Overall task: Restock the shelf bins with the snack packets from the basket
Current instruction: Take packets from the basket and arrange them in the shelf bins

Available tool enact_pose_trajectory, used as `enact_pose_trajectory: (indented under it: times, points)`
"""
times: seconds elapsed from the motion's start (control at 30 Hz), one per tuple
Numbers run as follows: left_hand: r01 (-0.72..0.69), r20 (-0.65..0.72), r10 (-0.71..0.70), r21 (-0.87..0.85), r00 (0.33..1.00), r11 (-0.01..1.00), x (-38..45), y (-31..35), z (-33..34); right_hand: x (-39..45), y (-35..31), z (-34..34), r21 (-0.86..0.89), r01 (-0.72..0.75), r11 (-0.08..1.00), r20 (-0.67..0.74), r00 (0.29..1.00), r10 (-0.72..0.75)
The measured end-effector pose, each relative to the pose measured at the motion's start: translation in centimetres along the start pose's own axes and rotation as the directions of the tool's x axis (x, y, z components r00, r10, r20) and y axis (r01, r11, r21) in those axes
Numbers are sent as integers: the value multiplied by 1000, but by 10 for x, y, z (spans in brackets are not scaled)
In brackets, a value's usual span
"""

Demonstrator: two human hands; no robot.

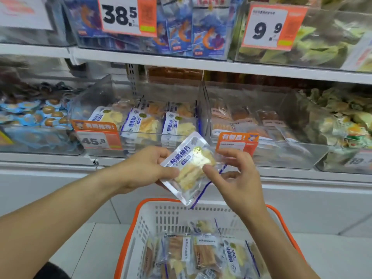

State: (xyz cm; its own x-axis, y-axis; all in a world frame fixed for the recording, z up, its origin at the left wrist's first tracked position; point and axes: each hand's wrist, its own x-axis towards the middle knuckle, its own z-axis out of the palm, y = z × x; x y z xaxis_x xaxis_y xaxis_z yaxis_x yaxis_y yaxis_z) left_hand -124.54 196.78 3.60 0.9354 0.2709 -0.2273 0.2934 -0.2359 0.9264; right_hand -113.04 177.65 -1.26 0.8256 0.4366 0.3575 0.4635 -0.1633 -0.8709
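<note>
1. A clear shelf bin (141,125) of matching packets sits just beyond the hands; a white basket (153,216) with orange rim holds more packets below.
2. The left hand (147,168) and right hand (237,178) both pinch one fish snack packet (191,168), tilted, above the basket.

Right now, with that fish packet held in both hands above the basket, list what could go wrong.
1. The left hand and right hand only pinch the packet; it might slip down into the basket.
2. The bin with matching packets adjoins a different clear bin; it could get misplaced.
</note>
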Motion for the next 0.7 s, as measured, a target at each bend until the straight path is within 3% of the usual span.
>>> enact_pose_trajectory:
  times: [0.07,0.2,0.27,0.37,0.47,0.53,0.6,0.7]
  points:
    - [-68,-101,55,-130,993,989,-2,2,-5,5,-14,6,-88,47,995,78,996,-40]
    - [-204,-313,130,-216,941,955,-7,11,-16,14,-43,27,91,-48,995,191,981,30]
    - [-270,-417,221,-61,882,961,-9,13,-24,23,-57,34,172,-100,980,188,980,67]
    - [-298,-549,422,304,721,905,-11,15,-40,45,-77,43,281,-166,945,184,976,116]
    - [-134,-558,552,617,619,775,-11,6,-68,81,-84,58,310,-204,928,152,975,164]
    - [58,-529,555,755,642,653,-9,-5,-88,110,-84,75,345,-253,904,136,966,218]
    - [218,-533,466,790,706,574,-8,-16,-104,137,-83,96,351,-343,871,140,939,313]
    - [303,-540,420,805,729,509,-5,-26,-116,170,-78,123,259,-441,859,154,897,415]
